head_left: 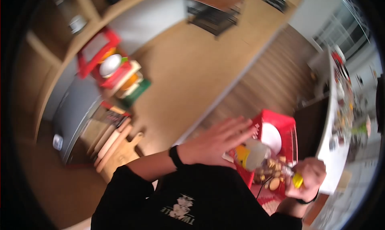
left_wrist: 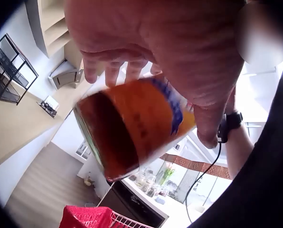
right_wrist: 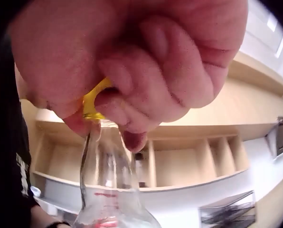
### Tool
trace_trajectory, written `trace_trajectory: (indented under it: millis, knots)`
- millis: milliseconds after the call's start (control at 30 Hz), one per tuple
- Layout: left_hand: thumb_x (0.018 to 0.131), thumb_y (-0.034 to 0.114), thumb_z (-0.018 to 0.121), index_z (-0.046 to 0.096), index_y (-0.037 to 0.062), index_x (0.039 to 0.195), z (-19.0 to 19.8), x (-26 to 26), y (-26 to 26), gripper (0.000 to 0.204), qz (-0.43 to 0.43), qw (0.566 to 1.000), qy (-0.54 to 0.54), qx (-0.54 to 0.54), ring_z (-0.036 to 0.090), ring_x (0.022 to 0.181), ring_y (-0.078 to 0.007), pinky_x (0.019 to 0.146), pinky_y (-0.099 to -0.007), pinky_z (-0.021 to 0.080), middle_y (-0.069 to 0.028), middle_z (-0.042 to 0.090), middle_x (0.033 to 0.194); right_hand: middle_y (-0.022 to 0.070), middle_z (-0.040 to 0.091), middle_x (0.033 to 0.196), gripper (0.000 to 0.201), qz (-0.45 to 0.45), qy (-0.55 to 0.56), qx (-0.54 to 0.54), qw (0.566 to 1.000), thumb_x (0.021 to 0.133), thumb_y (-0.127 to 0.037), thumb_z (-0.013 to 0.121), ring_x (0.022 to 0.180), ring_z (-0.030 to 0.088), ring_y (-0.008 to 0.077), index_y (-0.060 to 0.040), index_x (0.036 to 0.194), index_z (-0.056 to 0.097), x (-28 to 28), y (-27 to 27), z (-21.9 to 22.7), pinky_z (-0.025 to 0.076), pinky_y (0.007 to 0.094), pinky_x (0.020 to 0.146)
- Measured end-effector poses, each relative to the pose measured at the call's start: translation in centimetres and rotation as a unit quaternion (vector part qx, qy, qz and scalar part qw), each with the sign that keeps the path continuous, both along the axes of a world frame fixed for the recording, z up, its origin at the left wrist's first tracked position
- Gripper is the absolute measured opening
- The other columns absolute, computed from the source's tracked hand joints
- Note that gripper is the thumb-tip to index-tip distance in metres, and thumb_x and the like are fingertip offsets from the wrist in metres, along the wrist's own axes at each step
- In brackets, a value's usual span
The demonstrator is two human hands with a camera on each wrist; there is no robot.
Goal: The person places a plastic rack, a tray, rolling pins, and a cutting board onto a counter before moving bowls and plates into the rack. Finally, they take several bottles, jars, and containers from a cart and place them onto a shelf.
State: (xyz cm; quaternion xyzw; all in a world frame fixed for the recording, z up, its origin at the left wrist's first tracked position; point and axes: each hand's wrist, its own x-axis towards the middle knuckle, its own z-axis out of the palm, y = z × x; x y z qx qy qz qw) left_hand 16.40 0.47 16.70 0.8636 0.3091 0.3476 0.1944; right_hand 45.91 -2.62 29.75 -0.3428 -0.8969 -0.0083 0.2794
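Observation:
My right hand point(head_left: 309, 178) grips a clear glass bottle point(head_left: 256, 156) at its yellow cap point(head_left: 297, 180) and neck, fingers curled tightly round them. The bottle tilts over a red basket point(head_left: 274, 117). Its orange label with a blue band point(left_wrist: 172, 111) and the dark reddish part of its body show in the left wrist view. My left hand point(head_left: 220, 139) is beside the bottle's wide end, fingers straight and spread, the thumb close to the label. Inside the basket are a white round thing point(head_left: 272, 138) and several small tan and brown pieces, partly hidden by the bottle.
A long counter point(head_left: 335, 149) crowded with small items runs along the right. At left are a stack of colourful goods with a red frame point(head_left: 114, 35), wooden boards point(head_left: 120, 158) and a grey box point(head_left: 76, 109). A black rack point(head_left: 212, 21) stands farther off.

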Motion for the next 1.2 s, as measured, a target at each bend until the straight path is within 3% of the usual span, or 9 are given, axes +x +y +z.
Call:
trace_trajectory:
  millis: [267,433,500,667,700,733,800,967,1200]
  knots:
    - [0.066,0.023,0.092,0.048,0.0078,0.144,-2.7,-10.8,-8.6,0.092,0.072,0.986,-0.118,-0.092,0.063,0.112,-0.0360,0.096,-0.0438,0.050,-0.0139,0.063,0.124,0.0068,0.062,0.074,0.051,0.019,0.219,-0.071,0.973,0.079,-0.048,0.081,0.067,0.062,0.0171,-0.0020,0.090,0.062,-11.2,-2.7,-5.0,0.047,0.0280,0.064]
    - [0.070,0.027,0.094,0.037,0.0021,0.148,2.5,-19.2,-14.0,0.100,0.298,0.902,-0.238,-0.203,0.056,0.125,-0.0218,0.105,-0.0359,0.047,-0.0146,0.054,0.134,-0.0018,0.051,0.071,0.014,-0.029,0.380,-0.194,0.904,0.101,-0.014,0.061,0.059,0.044,0.0042,-0.0009,0.104,0.056,-10.6,-1.6,-9.4,0.034,0.0205,0.054]
    - [0.070,0.020,0.093,0.037,0.0026,0.146,6.3,-23.3,-14.3,0.096,0.328,0.888,-0.316,-0.061,0.052,0.126,-0.0215,0.108,-0.0378,0.044,-0.0125,0.051,0.136,-0.0038,0.048,0.069,0.007,-0.075,0.391,-0.193,0.897,0.104,-0.006,0.054,0.056,0.041,0.0015,-0.0044,0.098,0.055,-9.7,0.0,-13.2,0.030,0.0196,0.049]
    - [0.079,0.012,0.087,0.042,0.0058,0.135,14.8,-31.4,-15.1,0.073,0.458,0.807,-0.349,0.130,0.057,0.117,-0.0160,0.102,-0.0340,0.049,-0.0083,0.058,0.129,-0.0009,0.053,0.064,0.026,-0.156,0.294,-0.250,0.909,0.103,-0.013,0.060,0.055,0.049,0.0037,-0.0049,0.079,0.056,-6.4,1.2,-23.1,0.037,0.0236,0.048]
    - [0.080,0.015,0.087,0.043,0.0056,0.132,15.8,-33.5,-15.4,0.068,0.503,0.793,-0.313,0.144,0.059,0.114,-0.0158,0.099,-0.0333,0.050,-0.0081,0.060,0.126,0.0139,0.072,0.097,0.016,-0.170,0.104,-0.166,0.966,0.101,-0.015,0.063,0.085,0.066,0.0215,-0.0030,0.109,0.071,-6.5,-0.5,-21.2,0.052,0.0365,0.076]
    - [0.080,0.019,0.088,0.045,0.0054,0.130,16.0,-36.1,-15.1,0.067,0.522,0.775,-0.319,0.160,0.060,0.112,-0.0157,0.096,-0.0331,0.052,-0.0081,0.061,0.123,0.0128,0.071,0.093,0.017,-0.218,0.027,-0.164,0.962,0.102,-0.018,0.063,0.083,0.064,0.0202,-0.0030,0.097,0.070,-8.7,-2.4,-18.1,0.052,0.0363,0.077]
    - [0.078,0.027,0.089,0.046,0.0039,0.127,17.0,-40.3,-14.6,0.069,0.573,0.744,-0.291,0.184,0.064,0.105,-0.0166,0.090,-0.0333,0.054,-0.0100,0.064,0.116,0.0118,0.070,0.092,0.018,-0.217,0.042,-0.249,0.943,0.103,-0.018,0.062,0.086,0.063,0.0190,-0.0021,0.097,0.070,-10.7,-4.5,-15.2,0.052,0.0345,0.082]
    - [0.074,0.037,0.090,0.045,0.0023,0.130,18.8,-46.1,-12.0,0.080,0.677,0.661,-0.242,0.217,0.067,0.104,-0.0244,0.090,-0.0381,0.054,-0.0147,0.065,0.115,0.0100,0.070,0.095,0.015,-0.203,0.151,-0.363,0.897,0.104,-0.013,0.058,0.092,0.063,0.0185,-0.0017,0.102,0.068,-5.3,-5.8,-21.9,0.051,0.0322,0.088]
    - [0.074,0.037,0.090,0.044,0.0015,0.132,17.8,-51.5,-7.8,0.082,0.703,0.630,-0.252,0.212,0.067,0.104,-0.0274,0.092,-0.0399,0.054,-0.0166,0.065,0.116,0.0090,0.070,0.090,0.016,-0.234,0.121,-0.388,0.883,0.104,-0.015,0.059,0.083,0.064,0.0201,-0.0004,0.107,0.066,-1.9,-7.6,-26.7,0.052,0.0342,0.078]
